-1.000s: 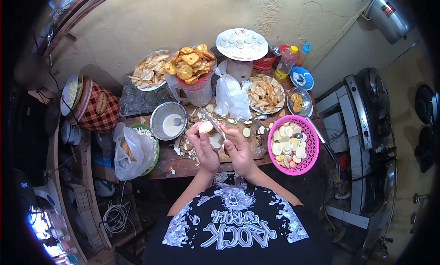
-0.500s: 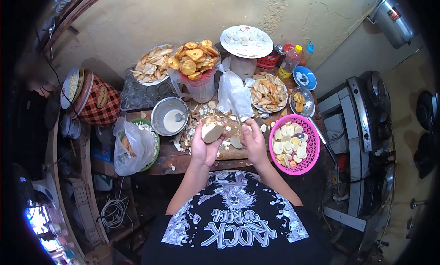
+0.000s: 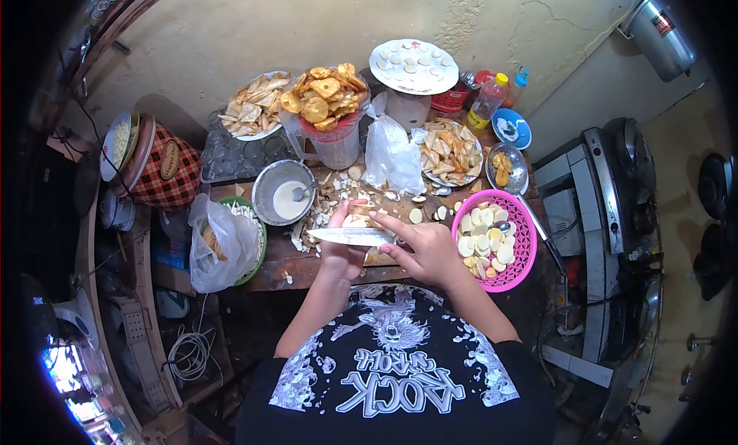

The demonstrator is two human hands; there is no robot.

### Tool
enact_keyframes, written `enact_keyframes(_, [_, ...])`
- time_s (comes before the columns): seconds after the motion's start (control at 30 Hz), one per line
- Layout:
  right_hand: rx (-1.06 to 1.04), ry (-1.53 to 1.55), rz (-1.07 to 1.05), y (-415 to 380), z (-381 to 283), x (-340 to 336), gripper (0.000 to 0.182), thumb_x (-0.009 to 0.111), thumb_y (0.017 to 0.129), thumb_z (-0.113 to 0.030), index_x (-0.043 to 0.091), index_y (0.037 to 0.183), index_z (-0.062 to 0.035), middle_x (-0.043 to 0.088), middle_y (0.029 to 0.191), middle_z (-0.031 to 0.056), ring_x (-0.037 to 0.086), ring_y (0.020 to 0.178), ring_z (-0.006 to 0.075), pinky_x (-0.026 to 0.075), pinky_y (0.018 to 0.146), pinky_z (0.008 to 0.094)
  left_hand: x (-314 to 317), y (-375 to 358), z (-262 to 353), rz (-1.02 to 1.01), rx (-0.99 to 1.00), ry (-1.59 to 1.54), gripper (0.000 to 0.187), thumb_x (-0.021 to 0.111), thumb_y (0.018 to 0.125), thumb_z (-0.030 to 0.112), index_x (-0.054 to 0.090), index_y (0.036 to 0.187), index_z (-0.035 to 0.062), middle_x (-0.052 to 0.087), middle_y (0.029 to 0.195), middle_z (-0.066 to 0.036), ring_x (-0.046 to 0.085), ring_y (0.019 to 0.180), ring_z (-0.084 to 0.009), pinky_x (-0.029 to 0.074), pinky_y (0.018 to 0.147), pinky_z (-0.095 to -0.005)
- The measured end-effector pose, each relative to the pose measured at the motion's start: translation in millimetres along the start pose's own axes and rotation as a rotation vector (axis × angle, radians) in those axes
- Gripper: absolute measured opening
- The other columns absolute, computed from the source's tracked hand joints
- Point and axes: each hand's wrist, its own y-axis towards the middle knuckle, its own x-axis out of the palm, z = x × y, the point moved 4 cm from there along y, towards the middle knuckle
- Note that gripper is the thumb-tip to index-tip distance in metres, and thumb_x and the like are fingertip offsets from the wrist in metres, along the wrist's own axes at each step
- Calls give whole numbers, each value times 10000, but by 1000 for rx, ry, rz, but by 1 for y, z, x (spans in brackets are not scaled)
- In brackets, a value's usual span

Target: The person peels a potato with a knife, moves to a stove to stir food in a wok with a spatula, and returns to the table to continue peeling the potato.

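Observation:
My left hand [image 3: 339,253] is wrapped round a pale peeled root [image 3: 358,220], which is partly hidden behind the knife. In my right hand [image 3: 426,250] is a knife [image 3: 350,236], its wide blade pointing left and lying across the front of the root. Peelings and pale scraps are strewn over the wooden board [image 3: 307,233] beneath. Right of my right hand stands a pink basket [image 3: 531,249] with pale slices [image 3: 483,245] and a spoon in it.
A metal pot [image 3: 257,203] with white batter and a green basket [image 3: 264,259] under a plastic bag [image 3: 204,253] stand left. Behind are a jug [image 3: 338,149] topped with fried slices, a white bag [image 3: 390,156], plates of folded pastries [image 3: 450,153] and a bottle [image 3: 488,103].
My right hand has moved left and turned, bringing the knife from pointing away to lying across the root. A pale round slice now shows on the board.

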Motion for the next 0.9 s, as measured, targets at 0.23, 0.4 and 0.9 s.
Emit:
enact_keyframes(0.23, [-40,40,38,-1,1,3,469,607,819,-308,534,1272,-208,614,656,80,596,563,252,456,527,348,1,-1,1,7,32,86,309,401,959,294,538,1055,34,617,898,-95,623,808,-178,515,723,-310])
enact_keyframes(0.4, [-23,99,71,-2,-1,6,418,618,818,-251,573,1229,-187,618,665,80,595,563,246,457,527,341,10,-4,7,-17,294,214,266,401,954,279,489,1037,42,565,912,-94,606,809,-182,514,732,-314])
enact_keyframes(0.9, [286,1487,294,-6,13,78,241,474,965,-195,525,1126,-24,448,659,-27,397,580,32,305,503,200,17,-5,6,161,245,98,289,350,975,306,491,1030,60,580,892,-76,593,781,-172,486,701,-312])
